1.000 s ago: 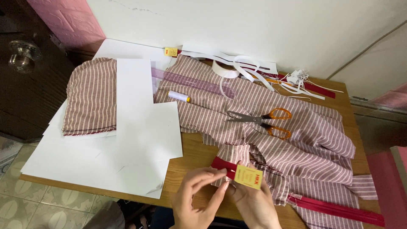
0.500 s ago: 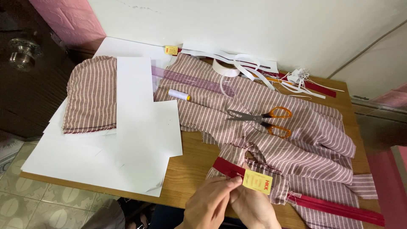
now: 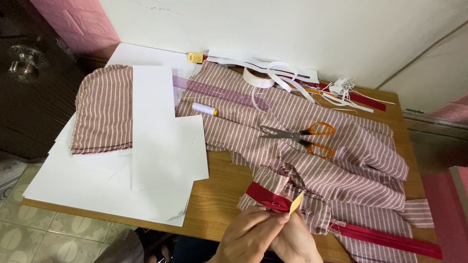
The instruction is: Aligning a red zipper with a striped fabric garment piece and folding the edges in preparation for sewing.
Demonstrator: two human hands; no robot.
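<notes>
My left hand (image 3: 248,234) and my right hand (image 3: 295,238) are pressed together at the table's near edge. Between their fingertips they pinch a small yellow card (image 3: 296,203), turned edge-on, right above a red zipper (image 3: 273,198) that runs off to the right under my hands. The zipper lies against a piece of maroon-and-white striped fabric (image 3: 336,175). Which hand bears most of the card I cannot tell.
Orange-handled scissors (image 3: 300,134) lie on the striped fabric. A white thread spool (image 3: 204,108) and a purple ruler (image 3: 219,92) sit mid-table. White paper sheets (image 3: 161,146) and a folded striped piece (image 3: 103,109) cover the left side. White strips (image 3: 278,70) lie at the back.
The yellow card was face-up before and is now turned edge-on. My hands have closed together and shifted slightly along the red zipper.
</notes>
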